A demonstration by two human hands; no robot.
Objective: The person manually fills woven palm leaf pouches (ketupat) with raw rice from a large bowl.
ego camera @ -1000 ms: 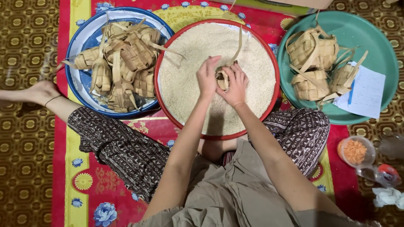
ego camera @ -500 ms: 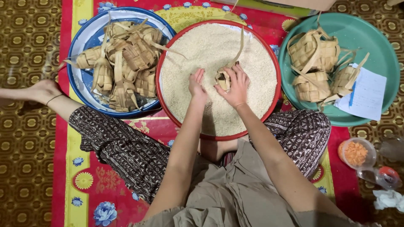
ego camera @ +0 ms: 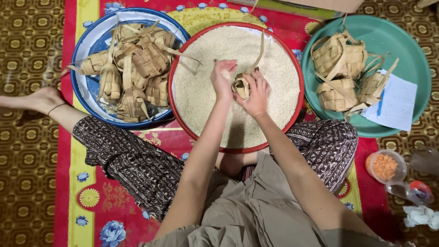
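Note:
A red-rimmed round tray (ego camera: 292,59) full of white rice grains lies in front of me. Over its middle my right hand (ego camera: 256,93) holds a small woven palm-leaf pouch (ego camera: 241,87), its loose leaf strip rising toward the tray's far rim. My left hand (ego camera: 222,77) hovers just left of the pouch with fingers bunched together, tips pointing down at the pouch's opening; whether rice is in them I cannot tell.
A blue tray (ego camera: 89,45) at the left holds several woven pouches. A green tray (ego camera: 393,45) at the right holds more pouches and a white paper with a pen (ego camera: 394,106). A small bowl (ego camera: 385,166) of orange bits and a plastic bottle (ego camera: 414,192) sit lower right.
My left hand went down into the rice beside the pouch, then rose with fingers bunched and came back to the pouch's top. My right hand kept the pouch in place.

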